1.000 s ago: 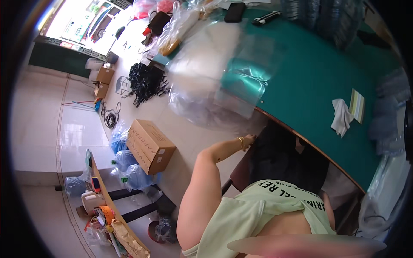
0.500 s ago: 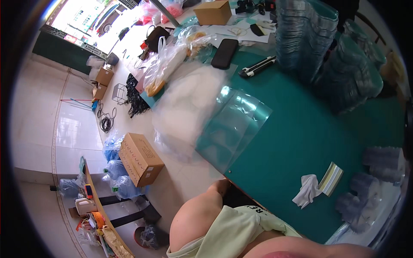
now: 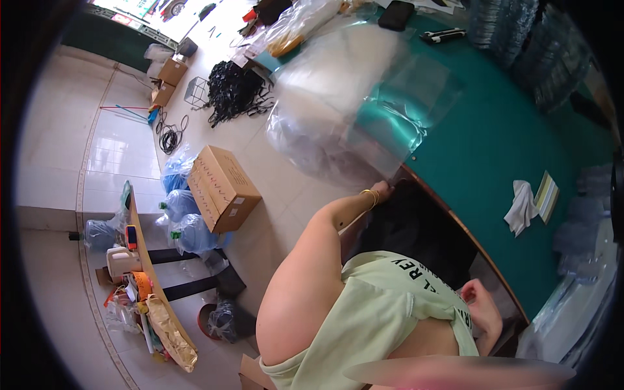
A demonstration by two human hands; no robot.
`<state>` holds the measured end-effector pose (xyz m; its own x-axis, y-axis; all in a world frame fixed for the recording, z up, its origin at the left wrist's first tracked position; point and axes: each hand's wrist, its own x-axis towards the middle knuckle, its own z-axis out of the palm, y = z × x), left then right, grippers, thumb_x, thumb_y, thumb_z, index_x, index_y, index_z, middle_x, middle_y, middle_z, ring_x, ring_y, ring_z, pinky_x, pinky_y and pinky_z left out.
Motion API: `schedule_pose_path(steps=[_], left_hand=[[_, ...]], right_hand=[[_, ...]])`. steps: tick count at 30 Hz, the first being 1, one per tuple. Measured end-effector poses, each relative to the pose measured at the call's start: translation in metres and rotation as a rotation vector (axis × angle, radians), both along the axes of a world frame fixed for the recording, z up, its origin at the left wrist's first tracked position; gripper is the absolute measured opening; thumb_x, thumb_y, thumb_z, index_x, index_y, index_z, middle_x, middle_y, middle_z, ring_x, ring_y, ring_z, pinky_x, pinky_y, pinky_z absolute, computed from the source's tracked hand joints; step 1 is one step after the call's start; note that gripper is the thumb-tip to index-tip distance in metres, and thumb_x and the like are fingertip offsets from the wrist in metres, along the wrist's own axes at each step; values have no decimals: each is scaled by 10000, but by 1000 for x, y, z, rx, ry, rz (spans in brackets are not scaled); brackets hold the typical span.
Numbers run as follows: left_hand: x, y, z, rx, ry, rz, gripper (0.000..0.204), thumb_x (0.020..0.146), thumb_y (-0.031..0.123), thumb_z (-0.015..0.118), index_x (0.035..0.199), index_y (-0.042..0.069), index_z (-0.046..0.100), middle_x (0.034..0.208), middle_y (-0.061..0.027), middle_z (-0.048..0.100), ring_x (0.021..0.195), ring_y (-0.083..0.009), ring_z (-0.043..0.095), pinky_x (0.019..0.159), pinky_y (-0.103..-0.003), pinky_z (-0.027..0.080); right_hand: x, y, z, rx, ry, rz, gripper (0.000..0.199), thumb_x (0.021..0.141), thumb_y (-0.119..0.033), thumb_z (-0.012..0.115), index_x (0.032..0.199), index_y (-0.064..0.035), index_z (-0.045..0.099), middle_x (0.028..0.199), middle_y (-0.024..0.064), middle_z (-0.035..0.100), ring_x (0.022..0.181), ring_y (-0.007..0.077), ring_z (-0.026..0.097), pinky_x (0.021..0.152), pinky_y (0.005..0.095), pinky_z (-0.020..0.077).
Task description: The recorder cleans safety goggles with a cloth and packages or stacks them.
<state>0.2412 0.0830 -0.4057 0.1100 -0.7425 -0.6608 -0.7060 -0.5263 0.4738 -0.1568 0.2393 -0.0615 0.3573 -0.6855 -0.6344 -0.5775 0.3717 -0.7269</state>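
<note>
My left hand [image 3: 383, 190] is at the table's near corner, just below the hanging corner of a clear plastic sheet or flat bag [image 3: 403, 117]. Its fingers are closed at the tips; what they pinch, if anything, is too small to make out. A large cloudy plastic bundle [image 3: 325, 97] lies beyond, overhanging the table's left edge. My right hand [image 3: 482, 309] is low by the hem of my pale green shirt, below the table edge. Its fingers are loosely curled with a gap between them, and nothing shows in them.
On the green table [image 3: 500, 143] lie a white cloth [image 3: 520, 208], a yellowish card [image 3: 547, 198], a utility knife [image 3: 443, 36] and a black phone [image 3: 395, 15]. Clear plastic stacks [image 3: 552, 65] stand far right. A cardboard box [image 3: 224, 188] and water jugs [image 3: 195, 231] are on the floor.
The view has swung down and left, so the table appears higher up. My left forearm has stretched out from my body, and both hands now show.
</note>
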Motion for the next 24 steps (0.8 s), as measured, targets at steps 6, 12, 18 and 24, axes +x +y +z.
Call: schedule_pose_path(steps=[6,12,18,24], left_hand=[[-9,-17,28,-156,-41,-597,320,854,288,616,918,-12,709,953,-268,692,952,-406,680,783,-483,549],[11,-66,-19,-463,-276,-1650,240,870,149,500,982,24,671,926,-234,694,819,-417,681,718,-500,560],[-34,-54,21,-410,139,-1406,363,949,137,481,1268,-10,571,1239,-283,604,1141,-445,584,957,-478,501],[-49,-33,74,-409,-54,-1256,378,890,62,503,1262,-6,532,1123,-302,643,1112,-458,603,917,-518,515]], right_hand=[[-19,60,118,-734,-1034,585,594,738,-83,850,1249,-264,607,986,39,647,709,140,629,585,236,487],[-11,127,209,-1337,-695,1008,496,949,-60,474,1408,-247,504,1249,-30,608,1055,79,588,970,239,404],[-33,101,224,-1239,-565,901,405,974,-95,505,1367,-182,552,1205,35,655,1041,145,637,919,266,468],[-42,60,250,-1052,-622,1052,334,998,-154,514,1316,-118,608,1157,76,693,1017,164,658,854,273,519]])
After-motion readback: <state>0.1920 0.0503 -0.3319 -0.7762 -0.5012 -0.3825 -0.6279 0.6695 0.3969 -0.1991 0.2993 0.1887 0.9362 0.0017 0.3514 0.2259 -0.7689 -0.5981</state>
